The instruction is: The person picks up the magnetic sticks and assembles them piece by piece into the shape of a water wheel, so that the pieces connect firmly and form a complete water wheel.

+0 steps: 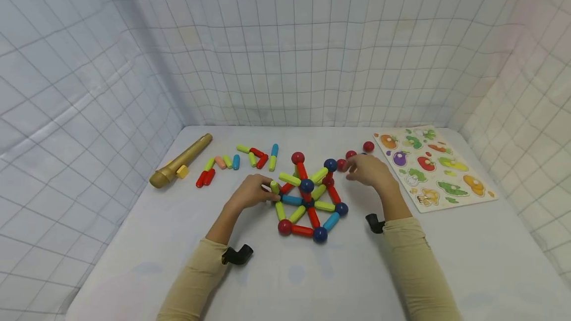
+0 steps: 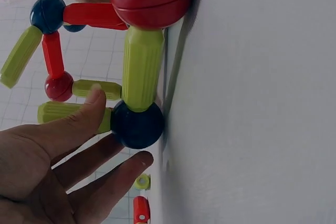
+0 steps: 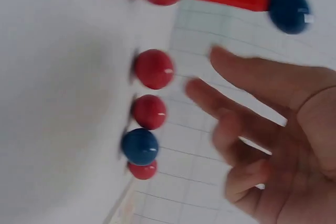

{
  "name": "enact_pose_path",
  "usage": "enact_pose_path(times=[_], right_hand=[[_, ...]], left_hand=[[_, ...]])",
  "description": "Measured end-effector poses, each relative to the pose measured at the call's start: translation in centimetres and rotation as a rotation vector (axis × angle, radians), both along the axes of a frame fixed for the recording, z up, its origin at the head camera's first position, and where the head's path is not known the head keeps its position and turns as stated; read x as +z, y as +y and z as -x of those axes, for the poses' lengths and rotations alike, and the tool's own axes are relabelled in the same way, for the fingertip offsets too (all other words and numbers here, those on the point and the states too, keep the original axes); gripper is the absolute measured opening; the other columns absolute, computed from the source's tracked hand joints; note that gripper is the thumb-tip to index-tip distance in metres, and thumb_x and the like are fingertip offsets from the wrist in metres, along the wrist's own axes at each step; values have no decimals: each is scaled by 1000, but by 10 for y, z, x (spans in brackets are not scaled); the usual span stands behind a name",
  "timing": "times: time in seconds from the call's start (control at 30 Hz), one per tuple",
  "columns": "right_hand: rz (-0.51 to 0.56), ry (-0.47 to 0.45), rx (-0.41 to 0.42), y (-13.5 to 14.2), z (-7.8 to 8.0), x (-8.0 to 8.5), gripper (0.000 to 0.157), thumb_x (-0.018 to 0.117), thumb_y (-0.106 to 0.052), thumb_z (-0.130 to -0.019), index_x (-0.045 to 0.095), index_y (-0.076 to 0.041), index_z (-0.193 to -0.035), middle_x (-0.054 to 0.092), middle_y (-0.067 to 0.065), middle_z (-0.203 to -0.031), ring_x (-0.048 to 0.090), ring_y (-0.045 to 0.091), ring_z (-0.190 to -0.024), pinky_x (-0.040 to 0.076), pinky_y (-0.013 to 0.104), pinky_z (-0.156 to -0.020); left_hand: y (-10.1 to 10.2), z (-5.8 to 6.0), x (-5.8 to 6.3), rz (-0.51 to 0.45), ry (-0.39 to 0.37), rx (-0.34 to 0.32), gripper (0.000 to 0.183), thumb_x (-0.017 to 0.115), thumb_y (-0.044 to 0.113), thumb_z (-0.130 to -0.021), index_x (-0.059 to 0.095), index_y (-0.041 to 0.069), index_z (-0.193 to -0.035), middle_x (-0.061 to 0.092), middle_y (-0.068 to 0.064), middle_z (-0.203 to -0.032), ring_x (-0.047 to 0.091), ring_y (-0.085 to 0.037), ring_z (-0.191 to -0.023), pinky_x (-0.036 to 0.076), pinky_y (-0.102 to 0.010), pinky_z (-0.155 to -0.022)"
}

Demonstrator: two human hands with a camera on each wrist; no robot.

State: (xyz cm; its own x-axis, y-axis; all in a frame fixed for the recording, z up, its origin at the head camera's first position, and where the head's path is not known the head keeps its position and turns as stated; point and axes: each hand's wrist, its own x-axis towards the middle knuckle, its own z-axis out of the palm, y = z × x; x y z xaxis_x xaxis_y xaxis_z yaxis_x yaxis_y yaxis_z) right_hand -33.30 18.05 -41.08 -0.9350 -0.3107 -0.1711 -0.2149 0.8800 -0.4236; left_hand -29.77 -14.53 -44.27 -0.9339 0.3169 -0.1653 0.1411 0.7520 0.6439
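A frame of magnetic sticks and balls [image 1: 302, 232] stands mid-table, with a wheel-like base and sticks rising to raised balls. At its left side my left hand [image 1: 252, 192] pinches an upright green magnetic stick [image 2: 55, 112] set on a dark blue ball [image 2: 137, 124]. The thumb lies across the stick, with the other fingers behind and below. My right hand [image 1: 371, 170] hovers right of the frame, fingers loosely bent and holding nothing. Close to its fingertips are a red ball [image 3: 154, 69], a second red ball [image 3: 149, 112] and a blue ball [image 3: 139, 147].
Loose sticks, red [image 1: 262, 161], green [image 1: 243, 148], blue [image 1: 236, 162] and pink [image 1: 220, 162], lie at the back left. Beyond them is a gold microphone-shaped toy [image 1: 183, 160]. A vegetable picture board [image 1: 446, 201] lies at the right; gridded cloth walls [image 1: 330, 63] enclose the table.
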Motion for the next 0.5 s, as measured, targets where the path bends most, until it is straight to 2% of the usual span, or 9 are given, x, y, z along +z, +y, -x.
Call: enact_pose_path(times=[0.1, 0.2, 0.33, 0.5], right_hand=[[-69, 109, -27, -9, 19, -5, 33, 72, -17, -87, 68, -14, -120, 68, 12, -117, 60, 30, -104, 52, 47, -84], [-140, 128, -24, -16, 33, -10, 36, 71, -17, -86, 67, -15, -122, 68, 13, -115, 60, 31, -102, 50, 51, -86], [-191, 136, -29, -19, 39, -14, 33, 72, -17, -85, 69, -16, -118, 69, 12, -109, 60, 30, -99, 48, 55, -89], [-148, 171, -52, -17, 40, -9, 33, 73, -25, -86, 69, -15, -117, 70, 11, -108, 61, 29, -94, 50, 48, -81]], left_hand=[[0, 1, 0, 5, -35, 47, 25, 78, 23, -82, 75, 10, -102, 73, -5, -102, 66, -12, -78, 56, -26, -69], [2, 1, -1, 19, -36, 67, 28, 79, 25, -81, 75, 9, -103, 73, -4, -101, 65, -12, -76, 56, -25, -67], [6, 3, -3, 38, -1, 53, 32, 79, 30, -81, 75, 9, -105, 73, -5, -102, 64, -12, -76, 54, -25, -67], [6, 3, -5, 54, 36, 48, 31, 80, 29, -80, 75, 10, -105, 74, -3, -98, 63, -12, -75, 51, -25, -66]])
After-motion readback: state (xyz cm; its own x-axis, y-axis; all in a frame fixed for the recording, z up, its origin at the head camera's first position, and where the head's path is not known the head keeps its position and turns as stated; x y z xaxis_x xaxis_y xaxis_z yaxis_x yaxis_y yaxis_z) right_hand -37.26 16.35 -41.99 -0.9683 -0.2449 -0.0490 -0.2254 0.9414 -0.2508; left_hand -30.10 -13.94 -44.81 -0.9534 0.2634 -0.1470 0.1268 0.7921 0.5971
